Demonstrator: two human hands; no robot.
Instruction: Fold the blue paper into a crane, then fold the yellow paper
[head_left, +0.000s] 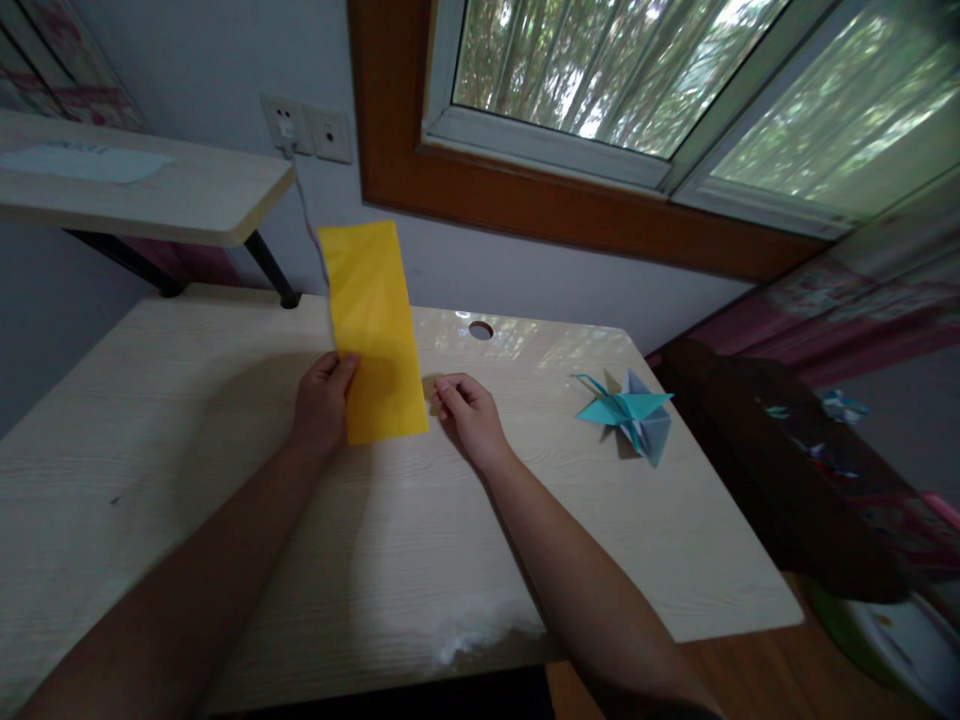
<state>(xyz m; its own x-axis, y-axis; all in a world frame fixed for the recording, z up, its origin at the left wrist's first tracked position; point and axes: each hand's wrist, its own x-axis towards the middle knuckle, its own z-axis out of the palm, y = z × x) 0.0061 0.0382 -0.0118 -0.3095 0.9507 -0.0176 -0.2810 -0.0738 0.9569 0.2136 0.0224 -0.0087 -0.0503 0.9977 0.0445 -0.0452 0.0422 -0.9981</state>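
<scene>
Daylight enters through a grey-framed sliding window [577, 80] set in a brown wooden surround [390, 100], glinting on the pale wood-grain desk [420, 560] below. A pink-and-white floral curtain [825, 290] hangs right; brown wooden floor [742, 670] shows beneath.

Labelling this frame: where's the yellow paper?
Head view, left of centre: the yellow paper is held in the left hand, its right edge beside the right hand.

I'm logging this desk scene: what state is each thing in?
Yellow paper: held, mostly flat
Left hand: gripping its left edge
Right hand: curled, apart from the paper
Teal folded paper: resting on the desk
White sheet: lying on the shelf
Plug: in the socket
Window: seemingly shut
</scene>
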